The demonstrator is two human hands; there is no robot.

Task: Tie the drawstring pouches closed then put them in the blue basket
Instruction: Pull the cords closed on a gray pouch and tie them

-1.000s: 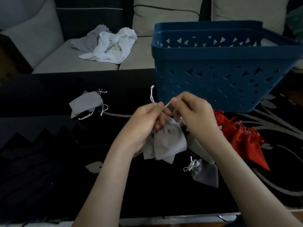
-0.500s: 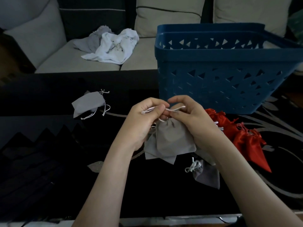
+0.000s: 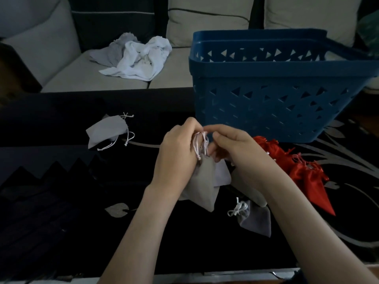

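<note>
The knot is lost between curled fingers: left hand (image 3: 178, 152) and right hand (image 3: 231, 148) both pinch the thin white cord (image 3: 200, 144), with the soft grey pouch (image 3: 203, 187) sagging below them.

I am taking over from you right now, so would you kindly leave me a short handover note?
Left hand grips the light grey pouch at its neck; right hand pinches its white drawstring, knot looks unfinished.
On the table: another grey pouch at far left with loose cords, a dark grey pouch by the right forearm with bunched cords, red pouches beside the blue basket.
Done: no pouch visibly in the basket.
Left: finish this knot, tie the rest, put all in the basket.
</note>
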